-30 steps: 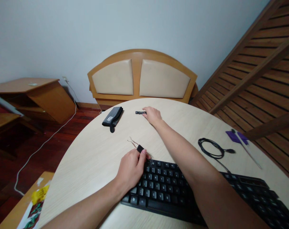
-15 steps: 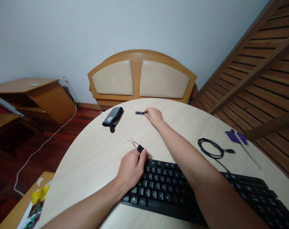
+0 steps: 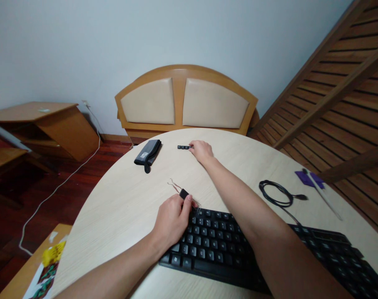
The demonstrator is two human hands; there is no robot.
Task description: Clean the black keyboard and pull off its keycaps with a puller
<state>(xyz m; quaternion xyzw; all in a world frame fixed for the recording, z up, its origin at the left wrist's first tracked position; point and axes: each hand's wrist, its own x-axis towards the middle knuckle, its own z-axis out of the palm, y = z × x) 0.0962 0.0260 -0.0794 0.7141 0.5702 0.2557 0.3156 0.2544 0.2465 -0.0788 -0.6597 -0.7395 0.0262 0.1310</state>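
My left hand (image 3: pixel 172 218) is closed around a keycap puller (image 3: pixel 184 194) with a black handle and bent wire loops at both ends. It rests at the upper left corner of a black keyboard (image 3: pixel 210 243). Stretched across the table, my right hand (image 3: pixel 201 151) has its fingers pinched on a keycap at the right end of a short row of loose black keycaps (image 3: pixel 183 147). The fingers partly hide that keycap. My right forearm covers part of the keyboard.
The keyboard's coiled black cable (image 3: pixel 276 194) lies on the round table (image 3: pixel 120 211) to the right. Beyond it are a purple cloth (image 3: pixel 305 178) and a thin brush (image 3: pixel 321 193). A folded dark grey cloth (image 3: pixel 148 153) lies at the far left.
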